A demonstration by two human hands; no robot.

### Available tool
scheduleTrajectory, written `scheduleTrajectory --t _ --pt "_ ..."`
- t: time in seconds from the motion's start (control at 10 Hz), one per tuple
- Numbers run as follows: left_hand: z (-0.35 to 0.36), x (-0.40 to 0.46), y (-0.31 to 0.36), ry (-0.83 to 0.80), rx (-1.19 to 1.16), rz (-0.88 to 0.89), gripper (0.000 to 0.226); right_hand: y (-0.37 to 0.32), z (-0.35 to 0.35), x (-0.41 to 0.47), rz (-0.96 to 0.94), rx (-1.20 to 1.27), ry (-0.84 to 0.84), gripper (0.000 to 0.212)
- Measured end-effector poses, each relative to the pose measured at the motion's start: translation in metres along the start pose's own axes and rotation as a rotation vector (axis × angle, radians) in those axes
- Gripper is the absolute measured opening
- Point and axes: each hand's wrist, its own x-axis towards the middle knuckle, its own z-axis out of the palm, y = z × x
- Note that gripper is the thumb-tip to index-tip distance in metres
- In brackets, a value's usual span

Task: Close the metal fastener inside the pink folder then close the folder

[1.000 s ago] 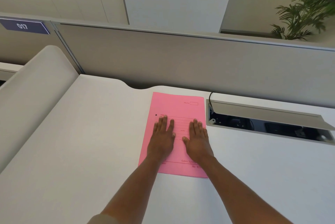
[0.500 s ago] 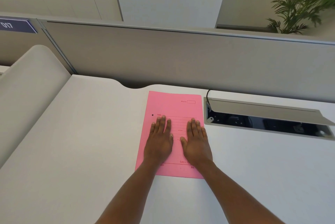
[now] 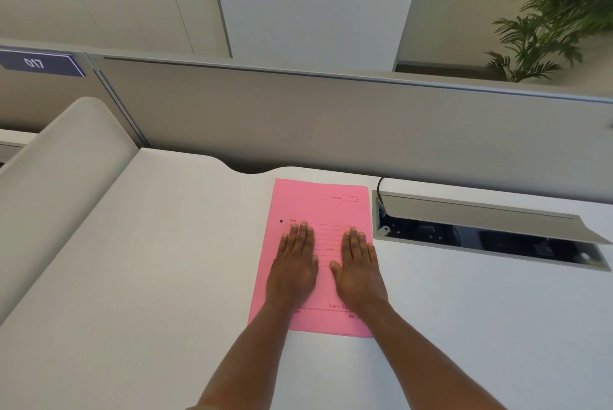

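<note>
The pink folder (image 3: 323, 207) lies shut and flat on the white desk, its printed cover facing up, a small dark hole near its left edge. My left hand (image 3: 293, 265) rests palm down on the left half of the cover, fingers straight and together. My right hand (image 3: 360, 268) lies palm down on the right half, thumb out toward the left hand. Neither hand grips anything. The metal fastener is hidden inside the folder.
An open cable tray (image 3: 481, 238) with a raised lid and a black cable sits just right of the folder. A grey partition (image 3: 331, 124) runs behind the white desk (image 3: 149, 260). A curved panel (image 3: 63, 170) rises at the left. A plant (image 3: 557, 14) stands far right.
Both hands stay flat on the shut folder. Only the view shifts slightly as my head moves.
</note>
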Motion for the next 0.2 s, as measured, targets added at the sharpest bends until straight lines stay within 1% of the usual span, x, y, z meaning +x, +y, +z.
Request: scheduleTrajectory --t 0.1,0.2 --pt "-0.008 -0.0029 0.0019 -0.031 0.011 0.031 0.062 -0.0017 -0.0081 -0.0006 0.014 0.083 -0.013 0.077" --pt "-0.0141 -0.0063 0.0062 -0.021 0.032 0.079 0.061 -0.0024 -0.0119 -0.0047 0.002 0.094 0.02 0.079"
